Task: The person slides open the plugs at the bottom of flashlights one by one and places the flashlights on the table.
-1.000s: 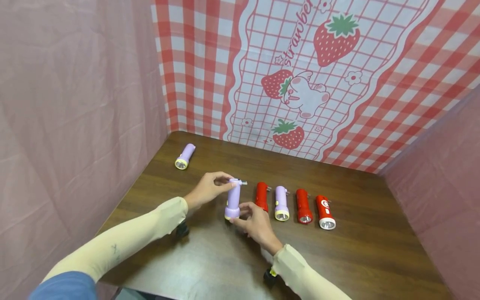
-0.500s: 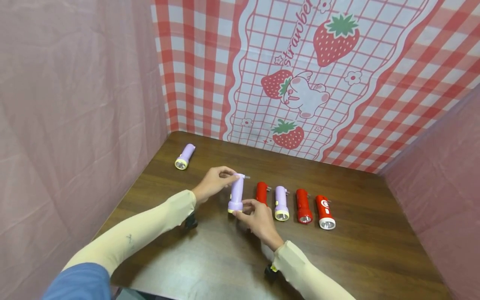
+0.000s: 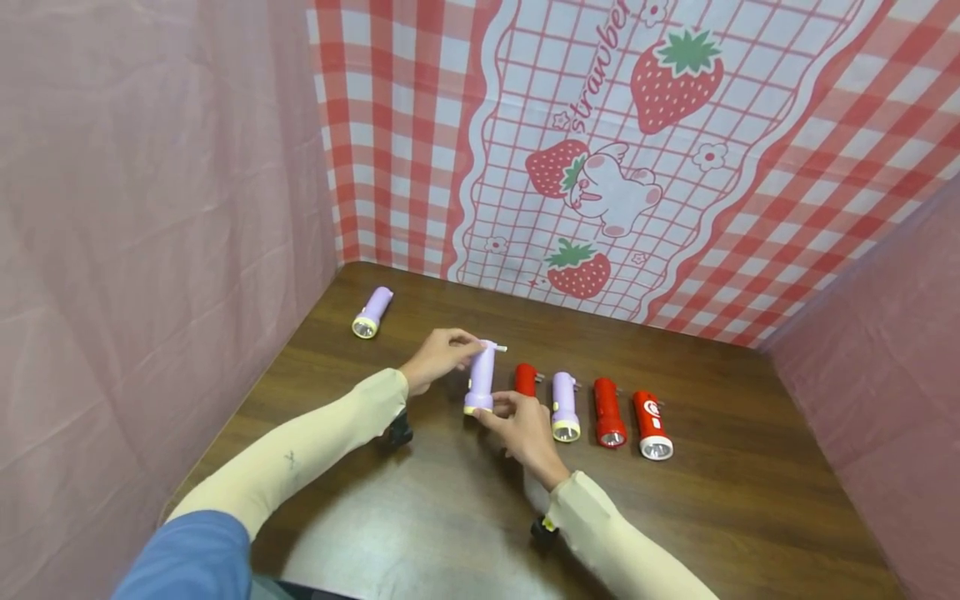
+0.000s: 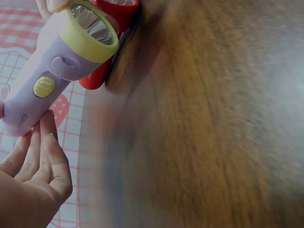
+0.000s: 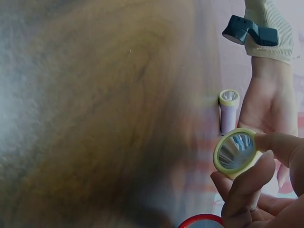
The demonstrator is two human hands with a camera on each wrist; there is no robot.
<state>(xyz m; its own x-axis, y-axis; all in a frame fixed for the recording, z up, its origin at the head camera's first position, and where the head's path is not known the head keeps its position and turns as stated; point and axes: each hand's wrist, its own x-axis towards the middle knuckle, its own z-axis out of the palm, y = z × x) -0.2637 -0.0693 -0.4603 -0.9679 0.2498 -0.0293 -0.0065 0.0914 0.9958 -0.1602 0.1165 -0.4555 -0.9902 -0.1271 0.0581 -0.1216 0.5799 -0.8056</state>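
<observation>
A lilac flashlight (image 3: 481, 377) with a yellow rim is held between both hands, its lens end tilted toward me. My left hand (image 3: 442, 357) pinches its tail end, where a small pronged plug sticks out to the right. At the lens end, my right hand (image 3: 525, 429) grips the rim between thumb and fingers. The left wrist view shows a yellow switch (image 4: 44, 87) on the flashlight's side. In the right wrist view, the lens (image 5: 236, 151) appears with thumb and fingers at its edge. A red flashlight (image 3: 526, 379) lies right behind my right hand, its lens end hidden.
To the right, in a row, lie another lilac flashlight (image 3: 564, 407), a plain red one (image 3: 609, 412) and a red one with a white rim (image 3: 653, 425). One more lilac flashlight (image 3: 372, 312) lies at the far left of the wooden table (image 3: 720, 508). A strawberry-print cloth (image 3: 570, 167) hangs behind.
Both hands have moved the held lilac flashlight a little to the right and away from me, closer to the row. The right hand now covers more of the nearest red flashlight.
</observation>
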